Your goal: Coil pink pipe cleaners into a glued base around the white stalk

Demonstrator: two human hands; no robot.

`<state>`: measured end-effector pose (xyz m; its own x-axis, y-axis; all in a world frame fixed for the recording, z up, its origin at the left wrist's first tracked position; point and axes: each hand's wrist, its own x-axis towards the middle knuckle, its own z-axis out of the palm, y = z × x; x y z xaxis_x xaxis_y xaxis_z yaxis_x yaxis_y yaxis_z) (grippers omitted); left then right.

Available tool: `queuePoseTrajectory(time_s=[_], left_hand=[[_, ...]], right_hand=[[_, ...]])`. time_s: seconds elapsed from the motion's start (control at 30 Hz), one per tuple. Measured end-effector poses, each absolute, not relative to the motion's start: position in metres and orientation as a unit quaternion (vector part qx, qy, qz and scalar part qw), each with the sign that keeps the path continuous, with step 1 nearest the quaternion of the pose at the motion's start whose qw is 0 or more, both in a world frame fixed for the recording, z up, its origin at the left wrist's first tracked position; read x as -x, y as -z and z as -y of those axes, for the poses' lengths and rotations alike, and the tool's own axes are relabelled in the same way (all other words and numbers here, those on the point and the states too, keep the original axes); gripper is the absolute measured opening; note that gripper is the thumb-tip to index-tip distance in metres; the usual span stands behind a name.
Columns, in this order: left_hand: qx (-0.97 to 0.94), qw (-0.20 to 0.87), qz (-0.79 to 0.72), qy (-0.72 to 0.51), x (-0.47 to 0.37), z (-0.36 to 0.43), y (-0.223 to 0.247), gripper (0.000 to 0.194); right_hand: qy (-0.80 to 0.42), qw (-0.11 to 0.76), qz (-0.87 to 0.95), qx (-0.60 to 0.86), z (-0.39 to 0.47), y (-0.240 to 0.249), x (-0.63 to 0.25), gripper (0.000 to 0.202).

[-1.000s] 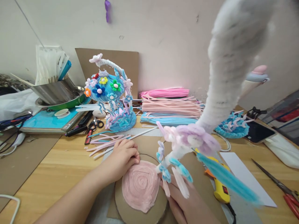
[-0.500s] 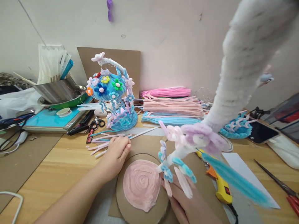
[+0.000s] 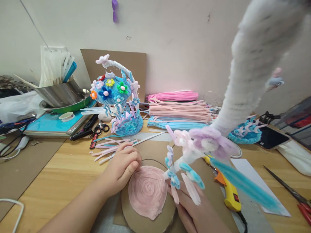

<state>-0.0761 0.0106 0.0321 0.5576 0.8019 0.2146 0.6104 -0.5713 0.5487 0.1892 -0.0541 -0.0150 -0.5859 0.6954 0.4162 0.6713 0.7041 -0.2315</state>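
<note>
Bearings are clock positions about the centre of the cardboard disc, with 12 at the far side.

1. Worktable [image 3: 60,174]: wooden surface, carries all items below.
2. White stem [image 3: 235,87]: thick and fuzzy, rises toward 1 to 2 o'clock; its lower end overlaps the disc area from the camera's viewpoint. Contact cannot be determined.
3. Blue model [image 3: 113,97]: decorated with flowers, stands at 11 o'clock.
4. Cardboard disc [image 3: 132,217]: lies flat between the two hands, on further cardboard.
5. Pink coil [image 3: 148,189]: spiral of fuzzy strip, lies flat on the disc. Status: the centre and most of the far part are covered. Bare cardboard remains around the coil, widest from 5 to 8 o'clock, narrow near 12.
6. Left hand [image 3: 121,168]: at 10 to 11 o'clock, fingers together and bent, fingertips at the coil's edge. Whether they pinch anything cannot be told.
7. Right hand [image 3: 189,213]: at 4 o'clock, fingers extending toward the coil's edge, partly hidden by decorations. Grip cannot be told.
8. Yellow glue gun [image 3: 230,194]: rests at 3 o'clock, apart from both hands.
</note>
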Motion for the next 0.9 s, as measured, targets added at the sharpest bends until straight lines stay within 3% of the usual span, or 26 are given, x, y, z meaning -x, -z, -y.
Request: queuePoseTrajectory(time_s=[0.1,0.27,0.37,0.6,0.9], left_hand=[[-0.846,0.189,-0.435,-0.242,0.076,-0.013,-0.032,0.033],[-0.831,0.226,-0.474,-0.181,0.084,-0.015,-0.035,0.009],[-0.829,0.282,-0.468,-0.117,0.089,-0.014,-0.039,0.011],[-0.847,0.289,-0.439,-0.086,0.089,-0.012,-0.041,0.007],[-0.871,0.222,-0.431,-0.083,0.089,-0.014,-0.036,0.009]], right_hand=[[-0.019,0.238,0.891,0.387,0.054,0.016,-0.189,0.049],[-0.013,0.232,0.894,0.384,0.054,0.017,-0.191,0.047],[-0.015,0.236,0.892,0.384,0.055,0.02,-0.192,0.049],[-0.036,0.247,0.885,0.393,0.056,0.02,-0.192,0.051],[-0.039,0.223,0.893,0.389,0.055,0.018,-0.191,0.047]])
